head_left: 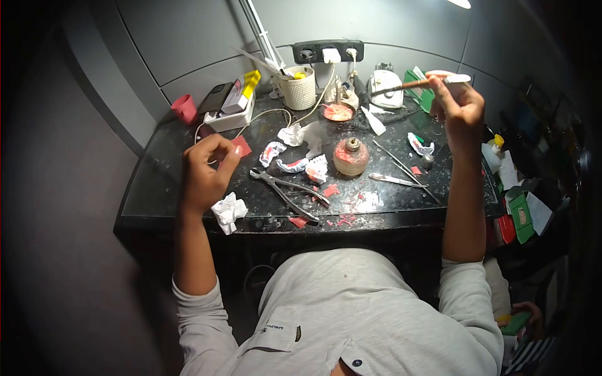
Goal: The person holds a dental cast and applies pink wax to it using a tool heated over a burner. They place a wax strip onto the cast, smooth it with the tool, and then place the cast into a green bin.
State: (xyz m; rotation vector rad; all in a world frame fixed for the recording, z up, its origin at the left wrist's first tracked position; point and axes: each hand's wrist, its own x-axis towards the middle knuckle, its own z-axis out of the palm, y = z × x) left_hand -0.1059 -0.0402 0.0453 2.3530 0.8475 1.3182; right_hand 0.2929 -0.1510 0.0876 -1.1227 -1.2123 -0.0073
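Note:
My left hand (210,172) is raised over the left of the black worktop, thumb and forefinger pinched at a square piece of red wax sheet (243,146). My right hand (461,109), lifted at the right, grips a wax knife (414,84) with a brown handle; its thin end points left. Between my hands stands a glass spirit lamp (350,158) smeared with red. Left of the lamp lie white plaster dental pieces (291,165) with red wax on them. Long-handled metal pliers (288,195) rest in front. Right of the lamp lies a metal scalpel-like tool (395,180).
A crumpled tissue (229,212) lies by the front edge. Behind are a white woven cup (299,91), a red cup (184,109), a white box tray (229,120), and a round dish of red material (338,112). Cords cross the back. Another person's hand (530,316) shows lower right.

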